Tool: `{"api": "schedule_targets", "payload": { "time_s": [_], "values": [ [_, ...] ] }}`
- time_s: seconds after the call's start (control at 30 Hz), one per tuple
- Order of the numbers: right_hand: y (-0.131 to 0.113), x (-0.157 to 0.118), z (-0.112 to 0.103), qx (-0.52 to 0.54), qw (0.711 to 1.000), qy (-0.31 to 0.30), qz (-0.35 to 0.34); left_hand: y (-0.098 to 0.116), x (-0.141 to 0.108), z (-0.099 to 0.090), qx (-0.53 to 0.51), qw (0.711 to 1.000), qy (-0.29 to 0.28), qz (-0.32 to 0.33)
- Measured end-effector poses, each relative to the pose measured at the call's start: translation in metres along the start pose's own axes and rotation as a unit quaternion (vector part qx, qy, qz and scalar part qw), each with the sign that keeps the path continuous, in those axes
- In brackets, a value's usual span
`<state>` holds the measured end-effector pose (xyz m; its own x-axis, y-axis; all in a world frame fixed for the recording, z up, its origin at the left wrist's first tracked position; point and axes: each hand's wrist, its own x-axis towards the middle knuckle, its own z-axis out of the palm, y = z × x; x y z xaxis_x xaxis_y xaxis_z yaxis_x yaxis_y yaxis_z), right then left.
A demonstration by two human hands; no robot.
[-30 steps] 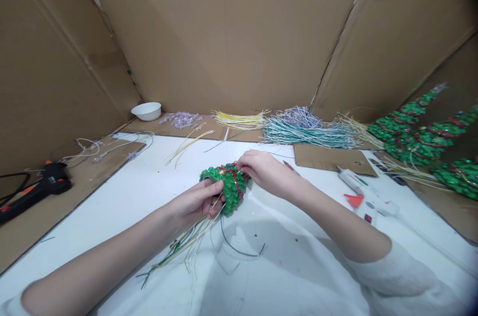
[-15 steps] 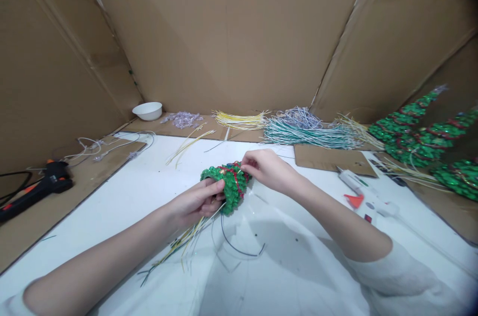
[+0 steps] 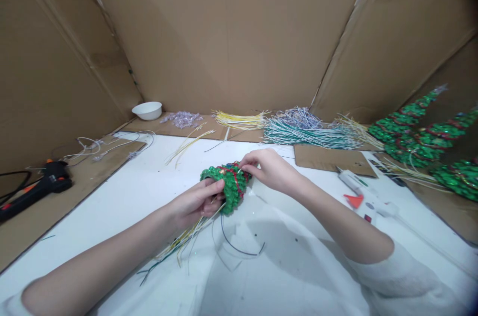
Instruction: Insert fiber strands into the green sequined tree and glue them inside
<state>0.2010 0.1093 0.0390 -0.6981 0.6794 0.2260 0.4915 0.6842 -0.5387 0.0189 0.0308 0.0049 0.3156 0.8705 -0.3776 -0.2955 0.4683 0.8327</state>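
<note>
A small green beaded tree (image 3: pixel 232 194) with red trim lies on its side above the white table. My left hand (image 3: pixel 203 199) grips it at its wide open end, thumb on the outside and fingers partly hidden underneath. Yellow, white and green wires (image 3: pixel 182 241) trail from that end, and a dark wire (image 3: pixel 239 251) curves below it. My right hand (image 3: pixel 259 166) is closed in a pinch at the far side of the tree, on what looks like the end of a pale wire; the fingertips touch the red trim.
Yellow wires (image 3: pixel 241 120), green wires (image 3: pixel 313 134), clear purple pieces (image 3: pixel 182 119) and a white bowl (image 3: pixel 147 111) line the back. A black glue gun (image 3: pixel 48 181) lies left, a white glue gun (image 3: pixel 351 181) right, near finished green trees (image 3: pixel 414 142).
My right hand has shifted very slightly left at the tree. The trailing wires below my left hand have moved a little. My left hand keeps its hold.
</note>
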Motion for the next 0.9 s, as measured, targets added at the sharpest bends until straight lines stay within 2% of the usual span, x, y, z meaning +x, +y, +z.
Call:
{"api": "schedule_targets", "payload": {
  "time_s": [0.13, 0.43, 0.67, 0.9],
  "values": [
    [-0.002, 0.000, 0.002, 0.010, 0.998, 0.026, 0.048, -0.002, 0.002, -0.001, 0.000, 1.000, 0.000, 0.006],
    [-0.006, 0.000, 0.003, -0.017, 0.996, 0.042, 0.073, -0.006, 0.005, -0.006, 0.001, 0.999, 0.000, 0.034],
    [-0.004, 0.001, 0.012, -0.008, 0.996, 0.060, 0.067, -0.007, 0.006, -0.009, -0.019, 0.999, -0.013, 0.037],
    [-0.005, -0.001, 0.013, -0.023, 0.998, 0.047, 0.040, -0.007, 0.006, -0.009, -0.029, 0.998, -0.030, 0.043]
  ]
}}
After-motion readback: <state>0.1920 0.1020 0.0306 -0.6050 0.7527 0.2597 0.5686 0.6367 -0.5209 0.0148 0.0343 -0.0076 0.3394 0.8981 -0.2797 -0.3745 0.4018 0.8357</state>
